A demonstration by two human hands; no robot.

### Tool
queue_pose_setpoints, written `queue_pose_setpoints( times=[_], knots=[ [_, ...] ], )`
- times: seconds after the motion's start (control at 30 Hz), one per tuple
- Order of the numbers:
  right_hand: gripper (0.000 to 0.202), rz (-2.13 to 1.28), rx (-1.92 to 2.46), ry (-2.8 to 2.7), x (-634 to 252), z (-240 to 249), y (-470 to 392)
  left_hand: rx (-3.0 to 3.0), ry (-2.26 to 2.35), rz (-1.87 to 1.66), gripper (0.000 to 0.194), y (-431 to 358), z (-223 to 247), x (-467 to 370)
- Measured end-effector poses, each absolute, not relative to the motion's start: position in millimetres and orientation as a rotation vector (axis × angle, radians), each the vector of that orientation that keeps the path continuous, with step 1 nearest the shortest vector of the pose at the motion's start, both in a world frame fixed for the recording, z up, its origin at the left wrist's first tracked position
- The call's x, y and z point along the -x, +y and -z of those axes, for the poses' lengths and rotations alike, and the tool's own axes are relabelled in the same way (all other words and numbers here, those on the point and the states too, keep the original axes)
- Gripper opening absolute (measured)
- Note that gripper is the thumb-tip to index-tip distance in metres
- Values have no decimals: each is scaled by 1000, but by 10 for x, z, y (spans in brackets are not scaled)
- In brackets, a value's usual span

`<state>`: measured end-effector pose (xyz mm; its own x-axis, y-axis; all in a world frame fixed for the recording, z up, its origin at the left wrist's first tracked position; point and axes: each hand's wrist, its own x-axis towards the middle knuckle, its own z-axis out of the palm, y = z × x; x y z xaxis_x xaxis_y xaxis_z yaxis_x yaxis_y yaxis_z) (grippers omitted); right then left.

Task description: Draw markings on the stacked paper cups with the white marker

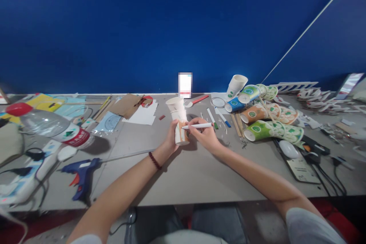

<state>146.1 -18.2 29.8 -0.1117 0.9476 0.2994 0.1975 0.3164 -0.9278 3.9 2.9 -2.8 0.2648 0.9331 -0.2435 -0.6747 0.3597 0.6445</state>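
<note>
My left hand [172,137] is wrapped round the side of a paper cup [181,137] with a brown and white pattern, tilted with its base toward me. My right hand [204,134] grips a white marker pen [198,126] with a red end. The pen's tip meets or nearly meets the cup's side; I cannot tell which. Just behind the held cup stand white paper cups [175,103], partly washed out by bright light. A red bead bracelet [154,160] circles my left wrist.
To the left lie a blue glue gun [82,171], a power strip [34,175], a water bottle [57,126] and white paper [143,115]. At the right are joined patterned cups [261,130], a cup stack [236,85], wooden sticks [238,125] and a white mouse [288,149]. A lit screen [185,84] stands behind.
</note>
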Motion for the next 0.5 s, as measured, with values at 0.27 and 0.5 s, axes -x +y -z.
queue_pose_setpoints(
  times=[0.27, 0.5],
  knots=[
    [8, -1075, 1040, -1487, -1455, -300, -202, -517, 677, -1118, 45, 26, 19, -47],
    [12, -942, 1071, -1521, -1465, -262, -164, -441, 638, -1128, 39, 50, 82, -37]
  ],
)
